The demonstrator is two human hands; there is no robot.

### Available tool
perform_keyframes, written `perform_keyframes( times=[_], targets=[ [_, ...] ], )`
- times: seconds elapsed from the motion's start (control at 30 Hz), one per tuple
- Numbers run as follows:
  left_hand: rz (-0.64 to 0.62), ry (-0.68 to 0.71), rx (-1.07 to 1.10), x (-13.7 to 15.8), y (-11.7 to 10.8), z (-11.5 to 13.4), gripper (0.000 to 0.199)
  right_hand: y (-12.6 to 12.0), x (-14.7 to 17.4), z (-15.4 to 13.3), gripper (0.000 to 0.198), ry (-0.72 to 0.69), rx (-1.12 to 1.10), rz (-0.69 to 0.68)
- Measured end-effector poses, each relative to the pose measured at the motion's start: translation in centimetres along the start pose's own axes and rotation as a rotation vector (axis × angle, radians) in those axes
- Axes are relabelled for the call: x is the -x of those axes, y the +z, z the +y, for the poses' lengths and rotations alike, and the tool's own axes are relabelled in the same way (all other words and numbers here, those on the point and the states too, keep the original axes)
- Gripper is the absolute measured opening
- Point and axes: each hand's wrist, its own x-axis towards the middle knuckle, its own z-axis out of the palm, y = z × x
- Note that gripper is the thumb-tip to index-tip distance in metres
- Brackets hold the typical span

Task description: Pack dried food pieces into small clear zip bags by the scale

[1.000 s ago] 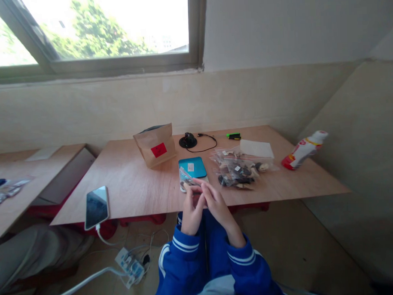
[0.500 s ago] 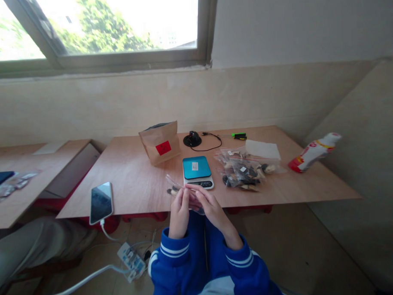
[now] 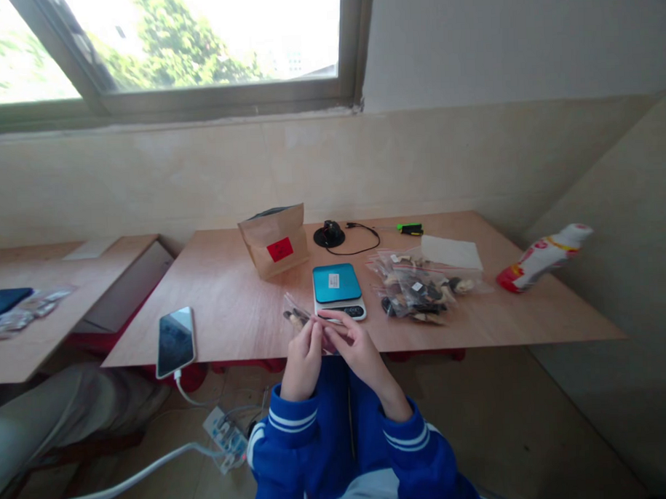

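At the front edge of the table, my left hand [image 3: 304, 357] and my right hand [image 3: 358, 350] both pinch a clear plastic bag [image 3: 292, 309]. Dark and tan pieces show through the end of the bag that sticks out left of my left hand; the rest is hidden behind my fingers. Just beyond my fingertips lies a kitchen scale [image 3: 337, 284] with a blue top and a white body. To its right is a pile of zip bags [image 3: 416, 290] holding dark and pale pieces.
Behind the scale stand a brown paper pouch [image 3: 272, 244] with a red label and a black round base [image 3: 329, 235] with a cable. A screwdriver [image 3: 409, 229], white paper [image 3: 452, 252], a tilted bottle [image 3: 544, 260] and a phone [image 3: 175, 342] lie about. Someone's leg [image 3: 71, 426] is at left.
My fingers have shifted slightly on the bag, and its left end sits a little higher. The whole view has moved slightly; the things on the table stay put.
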Motion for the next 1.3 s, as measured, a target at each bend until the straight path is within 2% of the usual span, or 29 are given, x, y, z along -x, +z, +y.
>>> perform_keyframes(
  times=[0.17,0.3,0.43,0.53,0.63,0.77,0.93,1.03,1.2,1.3],
  targets=[
    [0.014,0.058,-0.083,0.2,-0.7,0.2,0.033,0.2,-0.2,-0.1,0.036,-0.008,-0.006,0.009],
    [0.037,0.086,-0.206,0.3,-1.2,0.7,0.03,0.2,-0.2,0.1,0.03,-0.081,0.199,0.036],
    [0.055,0.064,-0.183,0.3,-1.4,0.9,0.028,0.2,-0.2,0.3,0.025,-0.185,0.489,0.054],
    [0.097,0.073,-0.221,0.4,-1.1,0.8,0.028,0.3,-0.2,0.5,0.026,-0.23,0.583,0.077],
    [0.124,0.085,-0.282,0.5,-0.6,0.4,0.031,0.3,-0.3,0.7,0.026,-0.217,0.622,0.099],
    [0.099,0.109,-0.318,0.3,-0.2,-0.1,0.031,0.2,-0.3,0.5,0.023,-0.197,0.595,0.097],
    [-0.04,0.186,-0.274,0.3,-0.4,-0.2,0.027,-0.4,-0.4,0.5,0.02,-0.111,0.344,0.134],
    [-0.082,0.215,-0.263,0.3,-0.4,-0.1,0.025,-0.8,-0.7,0.9,0.02,-0.061,0.236,0.167],
    [-0.083,0.228,-0.314,0.2,-0.3,0.0,0.025,-0.8,-1.1,1.7,0.021,-0.088,0.314,0.218],
    [-0.041,0.235,-0.389,-0.1,-0.7,0.2,0.023,-0.1,-1.4,1.7,0.022,-0.111,0.411,0.237]
  ],
)
